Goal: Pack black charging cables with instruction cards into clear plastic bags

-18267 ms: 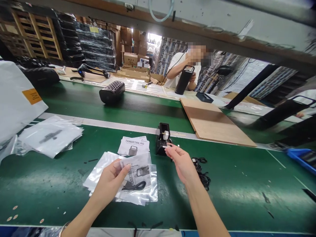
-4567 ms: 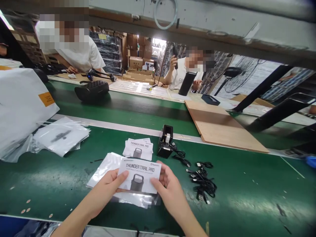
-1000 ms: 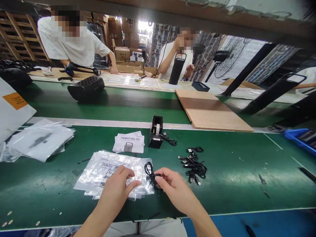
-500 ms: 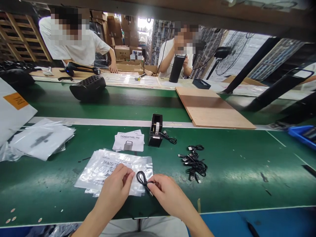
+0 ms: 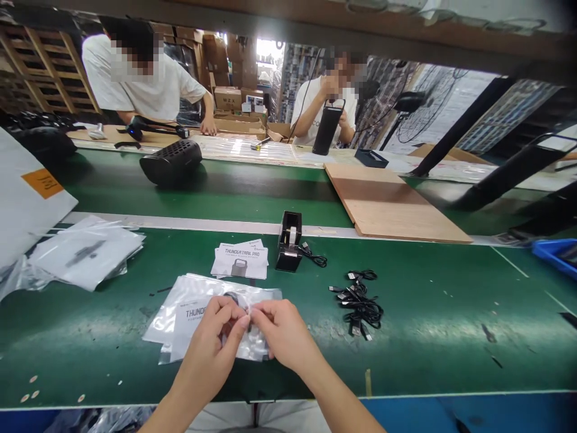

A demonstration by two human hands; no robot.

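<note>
My left hand (image 5: 215, 340) and my right hand (image 5: 283, 332) meet over a clear plastic bag (image 5: 189, 310) that holds a "Thunder Trail Pro" leaflet and tops a stack of bags on the green mat. Both hands pinch at the bag's open edge. A black coiled cable (image 5: 234, 299) shows partly at my fingertips, apparently inside the bag. Behind the bags lies a small pile of leaflets (image 5: 240, 261). A black tape dispenser (image 5: 289, 249) stands next to it.
A heap of black cables (image 5: 360, 304) lies right of my hands, one more cable (image 5: 314, 258) by the dispenser. Filled bags (image 5: 83, 252) are piled at left. A black speaker (image 5: 171, 161) sits on the belt beyond, a wooden board (image 5: 387, 204) at right. Two people work across the belt.
My right hand carried the coiled cable leftward to the bag's opening. Both hands now pinch together at the bag's edge, and the cable is mostly hidden there.
</note>
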